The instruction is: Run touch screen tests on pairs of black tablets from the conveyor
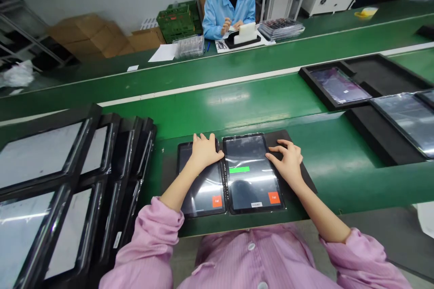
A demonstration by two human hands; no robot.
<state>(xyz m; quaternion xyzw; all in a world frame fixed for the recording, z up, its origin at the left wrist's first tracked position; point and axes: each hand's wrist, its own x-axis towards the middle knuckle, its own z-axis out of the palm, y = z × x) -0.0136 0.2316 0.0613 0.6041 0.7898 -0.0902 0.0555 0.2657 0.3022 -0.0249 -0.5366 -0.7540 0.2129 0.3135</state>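
Observation:
Two black tablets lie side by side in front of me with their screens lit. My left hand (205, 151) rests over the upper part of the left tablet (206, 189), fingers spread toward its top edge and thumb near its right edge. The right tablet (249, 187) shows a green bar and, like the other, an orange-red box reading "Fail". At its right edge is my right hand (286, 158), fingers curved and apart, with the thumb close to or touching the rim. Dark foam (303, 176) shows beneath and beside the tablets.
Stacked black trays with tablets (40, 153) crowd the left side. On the right, foam trays (373, 137) hold more tablets. Across the green bench (237, 99), a person in a blue jacket (212, 11) works beside plastic packs (281, 28) and green crates (174, 22).

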